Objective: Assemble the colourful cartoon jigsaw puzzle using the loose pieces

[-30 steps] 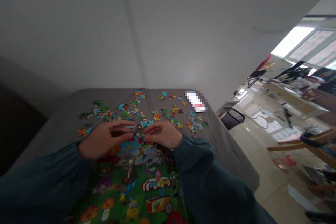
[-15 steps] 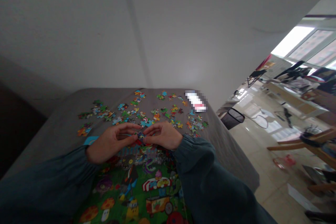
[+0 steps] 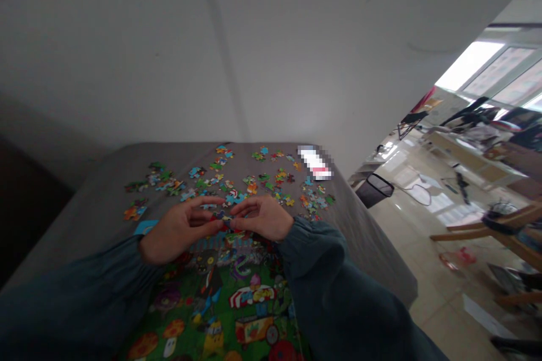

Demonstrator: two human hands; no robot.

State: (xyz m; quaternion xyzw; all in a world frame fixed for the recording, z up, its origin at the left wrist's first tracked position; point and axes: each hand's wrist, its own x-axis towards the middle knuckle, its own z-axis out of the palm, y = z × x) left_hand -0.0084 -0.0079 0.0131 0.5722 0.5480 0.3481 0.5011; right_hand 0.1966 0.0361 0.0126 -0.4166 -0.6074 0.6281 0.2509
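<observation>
Small jigsaw puzzle pieces (image 3: 222, 216) with dark blue and red parts are pinched between both hands. My left hand (image 3: 180, 229) grips them from the left, thumb and fingertips together. From the other side, my right hand (image 3: 265, 218) pinches them too; the fingers partly cover the pieces, so I cannot tell whether they are joined. Below the hands lies a colourful puzzle picture (image 3: 228, 293) with cartoon plants, mushrooms and a striped cart on green. Just beyond the fingertips, a light blue loose piece (image 3: 235, 198) rests among others.
Loose puzzle pieces (image 3: 167, 183) are scattered over the grey-covered table (image 3: 359, 248). A phone with a blurred screen (image 3: 314, 162) lies at the back right corner. A white wall (image 3: 271, 56) rises behind the table. A dark bin (image 3: 373, 189) stands on the floor to the right.
The fingertips have shifted slightly, and more of the dark blue and red pieces shows between them. Both hands stay nearly in the same place.
</observation>
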